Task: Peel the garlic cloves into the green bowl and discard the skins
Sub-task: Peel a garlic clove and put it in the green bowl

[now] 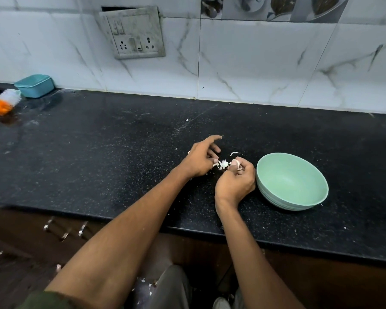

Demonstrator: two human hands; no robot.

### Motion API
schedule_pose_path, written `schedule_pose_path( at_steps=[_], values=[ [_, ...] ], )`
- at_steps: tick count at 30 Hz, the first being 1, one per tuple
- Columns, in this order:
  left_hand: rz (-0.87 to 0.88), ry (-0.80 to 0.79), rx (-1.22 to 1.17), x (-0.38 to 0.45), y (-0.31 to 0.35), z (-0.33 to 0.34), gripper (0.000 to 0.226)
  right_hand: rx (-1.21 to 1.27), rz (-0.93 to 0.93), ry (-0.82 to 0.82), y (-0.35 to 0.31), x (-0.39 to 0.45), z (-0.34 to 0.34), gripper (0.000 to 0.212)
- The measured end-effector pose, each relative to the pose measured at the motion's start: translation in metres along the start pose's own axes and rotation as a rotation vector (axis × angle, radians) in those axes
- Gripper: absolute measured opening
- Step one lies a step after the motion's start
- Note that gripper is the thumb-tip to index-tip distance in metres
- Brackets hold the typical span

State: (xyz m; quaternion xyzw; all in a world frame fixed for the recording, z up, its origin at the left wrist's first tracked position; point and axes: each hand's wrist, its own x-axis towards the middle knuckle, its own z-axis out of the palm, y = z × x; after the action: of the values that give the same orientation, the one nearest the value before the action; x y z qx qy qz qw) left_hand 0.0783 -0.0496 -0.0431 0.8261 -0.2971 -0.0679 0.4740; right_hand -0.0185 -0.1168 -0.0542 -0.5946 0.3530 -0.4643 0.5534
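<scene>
We see a garlic clove (pixel 234 162) pinched at the fingertips of the right hand (pixel 235 182), whose fingers are curled round it above the black countertop (pixel 112 157). A curl of papery skin hangs from the clove. Just to its left lies a small white heap of skins (pixel 223 164), between the two hands. The left hand (pixel 200 160) hovers beside that heap: its forefinger is stretched out straight, the other fingers bend inward, and thumb and finger seem to nip a pale strip of skin near the heap, though we cannot tell this for sure. One more curled peel (pixel 235 153) lies on the counter just behind the hands.

The green bowl (pixel 292 181) stands on the countertop just right of the right hand, apart from it; we see no cloves inside.

Farther off, at the far left by the marbled wall tiles (pixel 254 70), a teal lidded box (pixel 35 85) sits beside an orange and white brush (pixel 5 101). A grimy switch and socket plate (pixel 135 33) hangs on the wall. We can read no writing anywhere.
</scene>
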Motion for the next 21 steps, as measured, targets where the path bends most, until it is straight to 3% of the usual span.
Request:
schedule_pose_path(
  at_steps=[14,17,21],
  values=[
    [-0.022,0.077,-0.025,-0.016,-0.012,-0.009,0.049,-0.205,-0.075,-0.223,0.017,0.012,0.018,0.018],
    [-0.021,0.145,-0.075,-0.019,-0.011,-0.014,0.048,-0.230,-0.070,-0.200,0.013,0.022,0.023,0.018],
    [-0.048,0.349,-0.100,-0.022,-0.011,-0.026,0.047,-0.190,-0.070,-0.200,0.016,0.030,0.034,0.019]
  ],
)
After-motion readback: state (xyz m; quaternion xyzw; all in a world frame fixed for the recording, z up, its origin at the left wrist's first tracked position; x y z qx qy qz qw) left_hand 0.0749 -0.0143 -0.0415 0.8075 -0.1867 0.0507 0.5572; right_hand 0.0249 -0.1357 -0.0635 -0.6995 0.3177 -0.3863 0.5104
